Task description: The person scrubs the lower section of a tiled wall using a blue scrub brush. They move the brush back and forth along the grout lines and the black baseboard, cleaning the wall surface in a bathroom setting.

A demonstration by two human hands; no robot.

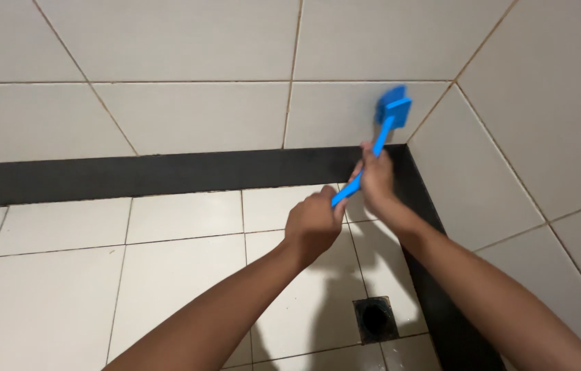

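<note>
A blue long-handled scrub brush (391, 110) has its square head pressed against the white wall tile near the corner, just above the black skirting band (132, 175). My right hand (375, 177) grips the handle higher up, close to the wall. My left hand (312, 225) is closed around the lower end of the same handle. Both arms reach forward from the bottom of the view.
White tiled walls (187, 41) meet at a corner on the right. The floor is white tile (63, 288) with brownish grout lines. A square dark floor drain (375, 319) sits beneath my arms near the right-hand skirting.
</note>
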